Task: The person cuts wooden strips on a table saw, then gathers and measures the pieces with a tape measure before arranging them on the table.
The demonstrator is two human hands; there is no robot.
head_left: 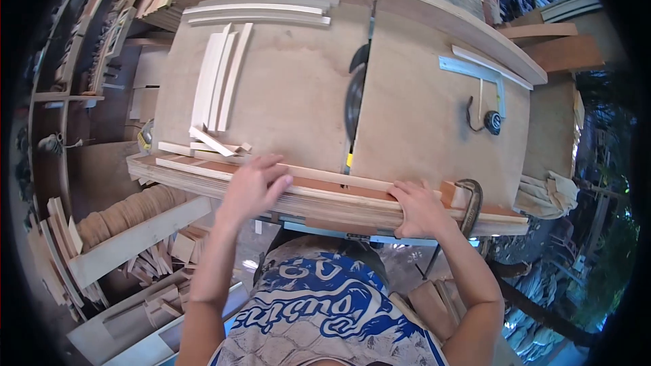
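A long, thin wooden strip [339, 177] lies along the front fence [325, 202] of the saw sled, crossing the blade slot. My left hand [254, 186] is closed on the strip's left part, with fingers bent over it and the thumb on the near side. Farther right, my right hand [420, 207] holds down the strip's right part, its fingers on top and its thumb in front of the fence. Just beyond those fingers, a C-clamp [471, 205] fixes a small wooden block [458, 194] to the fence. The circular saw blade [354, 102] stands up through the slot, behind and between my hands.
Several pale strips [220, 80] lie on the sled's left side, with short offcuts [211, 141] nearer me. A metal square [468, 66] and a tape measure [492, 122] rest on the right. The sled's rear fence [407, 1] runs across the back. Scrap wood [159, 257] fills the lower left.
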